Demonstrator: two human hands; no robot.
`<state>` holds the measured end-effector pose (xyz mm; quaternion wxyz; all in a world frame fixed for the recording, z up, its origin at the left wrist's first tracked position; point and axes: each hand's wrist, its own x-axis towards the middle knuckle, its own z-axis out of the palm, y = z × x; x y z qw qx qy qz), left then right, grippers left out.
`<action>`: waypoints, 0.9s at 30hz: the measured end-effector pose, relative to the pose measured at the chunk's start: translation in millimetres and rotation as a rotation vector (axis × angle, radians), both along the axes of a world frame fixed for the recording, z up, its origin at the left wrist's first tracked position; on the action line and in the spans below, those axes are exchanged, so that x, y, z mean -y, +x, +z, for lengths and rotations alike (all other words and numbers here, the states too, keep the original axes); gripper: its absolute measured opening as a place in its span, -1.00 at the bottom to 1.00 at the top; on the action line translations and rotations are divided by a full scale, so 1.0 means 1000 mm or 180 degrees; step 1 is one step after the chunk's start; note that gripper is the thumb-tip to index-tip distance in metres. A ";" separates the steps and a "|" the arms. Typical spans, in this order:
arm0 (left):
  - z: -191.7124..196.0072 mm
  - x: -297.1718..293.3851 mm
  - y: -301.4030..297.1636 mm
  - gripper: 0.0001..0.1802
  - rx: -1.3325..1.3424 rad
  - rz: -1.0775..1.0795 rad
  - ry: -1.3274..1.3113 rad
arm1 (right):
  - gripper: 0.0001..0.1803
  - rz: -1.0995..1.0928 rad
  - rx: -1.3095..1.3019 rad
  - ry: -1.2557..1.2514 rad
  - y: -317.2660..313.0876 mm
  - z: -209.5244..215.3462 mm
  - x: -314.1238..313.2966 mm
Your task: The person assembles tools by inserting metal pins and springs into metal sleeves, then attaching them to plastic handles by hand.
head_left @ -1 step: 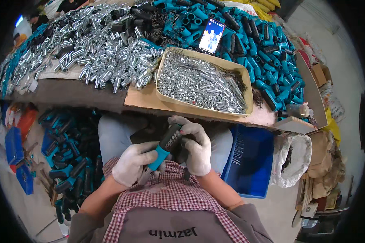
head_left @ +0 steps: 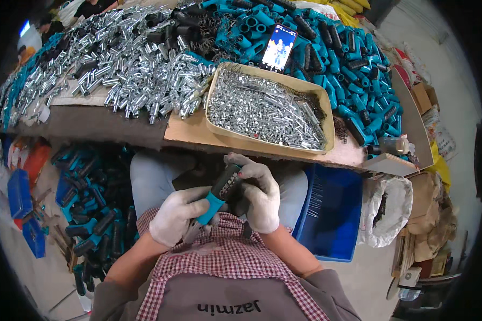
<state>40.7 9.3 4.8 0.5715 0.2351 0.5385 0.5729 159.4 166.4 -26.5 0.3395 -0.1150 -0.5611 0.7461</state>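
Note:
Both of my hands wear white gloves and meet over my lap, below the table edge. My left hand point(head_left: 175, 220) grips the teal lower end of a teal-and-black tool handle point(head_left: 223, 191). My right hand point(head_left: 261, 195) wraps the black upper end of the same handle, which tilts up to the right. Just beyond my hands, a beige tray point(head_left: 328, 122) on the table holds many small silver metal parts and some springs.
A heap of silver metal tubes point(head_left: 134, 69) covers the table's left, and teal handle shells point(head_left: 332, 51) are piled at the right around a propped phone point(head_left: 278, 47). A blue bin point(head_left: 332, 214) stands at my right knee, a white bag point(head_left: 386, 209) beside it. Finished handles point(head_left: 93, 206) lie on the floor at left.

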 end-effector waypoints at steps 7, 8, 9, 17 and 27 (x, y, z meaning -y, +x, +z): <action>-0.027 -0.013 0.004 -0.24 -0.2163 0.0203 0.0376 | -0.67 0.0688 0.0001 0.1426 0.019 0.016 -0.016; -0.024 -0.013 0.006 -0.24 -0.2217 0.0087 0.0033 | -0.67 0.0587 0.0010 0.1456 0.021 0.022 -0.026; -0.019 -0.014 0.009 -0.29 -0.2065 0.0109 -0.0093 | -0.68 0.0862 -0.0022 0.1413 0.023 0.028 -0.038; -0.030 -0.009 0.012 -0.36 -0.1922 0.0048 -0.0150 | -0.80 -0.2245 0.1876 0.3863 0.038 0.045 -0.177; -0.021 -0.018 0.018 -0.41 -0.1679 0.0223 -0.0006 | -0.76 -0.1448 0.4366 0.4910 0.005 0.040 -0.224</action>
